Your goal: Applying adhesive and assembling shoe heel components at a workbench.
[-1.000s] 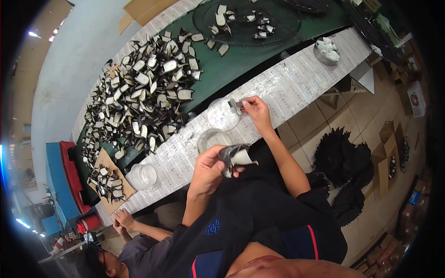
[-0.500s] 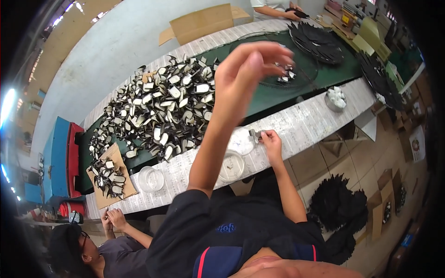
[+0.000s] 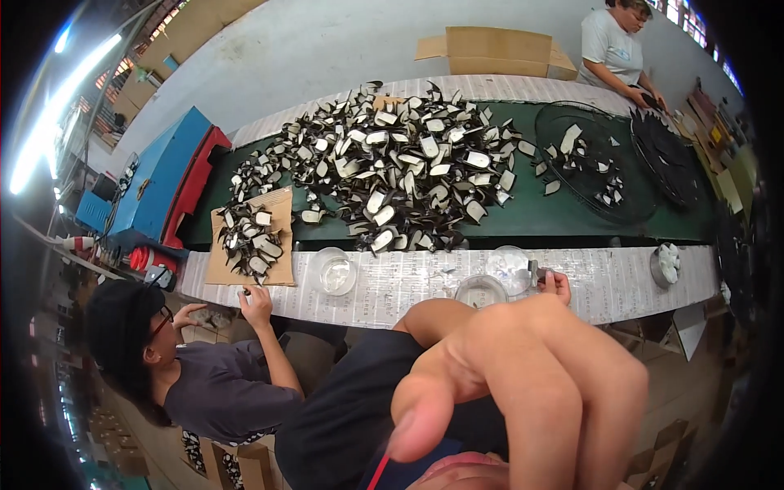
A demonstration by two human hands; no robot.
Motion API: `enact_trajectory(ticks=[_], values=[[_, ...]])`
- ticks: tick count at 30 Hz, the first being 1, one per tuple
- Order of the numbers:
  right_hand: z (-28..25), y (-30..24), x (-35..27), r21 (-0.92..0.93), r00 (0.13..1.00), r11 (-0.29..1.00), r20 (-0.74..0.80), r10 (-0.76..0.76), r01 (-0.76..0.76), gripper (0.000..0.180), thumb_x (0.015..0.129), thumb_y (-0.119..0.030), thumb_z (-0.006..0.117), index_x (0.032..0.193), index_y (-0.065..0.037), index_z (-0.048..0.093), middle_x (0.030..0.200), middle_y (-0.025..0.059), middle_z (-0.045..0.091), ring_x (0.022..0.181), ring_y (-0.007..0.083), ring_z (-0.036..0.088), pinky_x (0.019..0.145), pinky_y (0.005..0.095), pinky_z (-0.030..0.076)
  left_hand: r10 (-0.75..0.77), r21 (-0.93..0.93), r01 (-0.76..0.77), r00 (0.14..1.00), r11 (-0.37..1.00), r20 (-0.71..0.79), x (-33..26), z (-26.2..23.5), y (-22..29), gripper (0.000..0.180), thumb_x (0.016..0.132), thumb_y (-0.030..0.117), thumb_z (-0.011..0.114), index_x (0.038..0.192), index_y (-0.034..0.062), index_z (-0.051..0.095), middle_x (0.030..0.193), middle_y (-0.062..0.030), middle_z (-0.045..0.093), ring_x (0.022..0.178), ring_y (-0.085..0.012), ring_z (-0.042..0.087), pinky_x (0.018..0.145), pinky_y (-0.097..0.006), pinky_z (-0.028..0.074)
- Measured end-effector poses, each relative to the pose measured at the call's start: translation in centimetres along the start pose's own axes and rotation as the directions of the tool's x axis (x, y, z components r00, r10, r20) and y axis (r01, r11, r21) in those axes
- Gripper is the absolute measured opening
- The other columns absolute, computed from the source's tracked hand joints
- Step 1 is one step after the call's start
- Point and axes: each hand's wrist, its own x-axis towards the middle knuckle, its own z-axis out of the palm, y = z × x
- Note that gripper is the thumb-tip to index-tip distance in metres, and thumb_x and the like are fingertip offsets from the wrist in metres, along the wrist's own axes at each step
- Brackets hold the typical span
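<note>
My left hand [image 3: 523,367] is raised very close to the camera and looms large. Its fingers bend downward, the thumb stands apart from them, and nothing shows in it; the fingertips are out of sight. Behind it, at the near edge of the table, my right hand [image 3: 557,286] pinches a small dark piece with a pale flat end [image 3: 535,273]. That piece is just right of a whitish round dish [image 3: 508,263]. A clear round dish [image 3: 482,284] sits beside it, partly hidden by my left arm.
A large heap of black-and-white pieces [image 3: 408,155] covers the green tabletop [image 3: 506,224]. Cardboard [image 3: 282,237] holds more. A clear bowl [image 3: 333,273] and a metal bowl of white wads [image 3: 665,265] stand along the front. Co-workers sit left [image 3: 220,376] and far right [image 3: 608,53].
My left hand has come from above the table back toward the camera. The view has turned, with the table now lying more level. My right hand still holds the small piece by the dishes.
</note>
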Motion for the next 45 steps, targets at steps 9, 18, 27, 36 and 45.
enact_trajectory(ticks=[9, 18, 27, 36, 45], values=[[1.9, -2.8, -1.3, -0.018, 0.999, 1.000, -0.049, -0.014, 0.013, 0.013, 0.095, -0.013, 0.059, 0.095, 0.000, 0.058, 0.092, 0.0056, 0.064, 0.079, 0.0095, 0.059, 0.071, 0.0248, 0.051, -0.250, 0.049, 0.246, 0.948, 0.968, 0.195, -0.5, -2.6, 3.0, 0.027, 0.103, 0.038, 0.038, 0.112, 0.0160, 0.051, 0.089, -0.0057, 0.062, 0.075, -0.0231, 0.057, 0.067, -0.032, 0.049], [1.4, -3.3, -0.9, -0.160, 0.995, 0.984, -0.054, -0.087, 0.078, 0.016, 0.093, -0.016, 0.063, 0.091, 0.000, 0.061, 0.086, 0.0045, 0.064, 0.076, 0.0102, 0.060, 0.071, 0.0250, 0.051, -0.559, 0.908, 0.385, 0.795, 0.163, -0.237, -8.7, -9.6, 7.3, 0.059, 0.101, 0.045, 0.039, 0.098, -0.0086, 0.065, 0.099, -0.0177, 0.066, 0.088, -0.0291, 0.063, 0.074, -0.035, 0.051], [1.5, -3.5, -0.6, -0.023, 0.999, 1.000, -0.053, -0.002, 0.001, 0.014, 0.094, -0.014, 0.062, 0.096, 0.000, 0.059, 0.092, 0.0052, 0.066, 0.079, 0.0100, 0.062, 0.075, 0.0248, 0.052, 0.078, 0.019, 0.979, 0.035, -0.203, -0.996, -27.0, -13.5, 14.9, 0.052, 0.101, 0.041, 0.043, 0.128, -0.0033, 0.049, 0.120, -0.0161, 0.054, 0.091, -0.0216, 0.061, 0.075, -0.033, 0.055], [1.8, -3.3, -1.2, 0.050, 0.996, 0.998, -0.071, -0.046, 0.050, 0.014, 0.094, -0.015, 0.061, 0.094, -0.002, 0.060, 0.097, 0.0060, 0.067, 0.082, 0.0097, 0.062, 0.074, 0.0253, 0.051, -0.074, -0.121, 0.970, -0.107, 0.210, -0.991, -29.0, -11.6, 11.6, 0.060, 0.102, 0.042, 0.038, 0.138, -0.0056, 0.035, 0.137, -0.0201, 0.040, 0.101, -0.0303, 0.060, 0.088, -0.039, 0.054], [3.4, -9.7, 1.1, 0.025, 0.968, 0.986, -0.196, -0.158, 0.166, 0.014, 0.091, -0.016, 0.064, 0.093, -0.003, 0.064, 0.083, 0.0006, 0.061, 0.076, 0.0087, 0.059, 0.068, 0.0238, 0.050, -0.141, -0.168, 0.949, -0.134, 0.266, -0.981, -29.6, -14.2, 9.7, 0.062, 0.100, 0.041, 0.046, 0.137, -0.0068, 0.033, 0.136, -0.0184, 0.036, 0.105, -0.0366, 0.059, 0.088, -0.043, 0.054]])
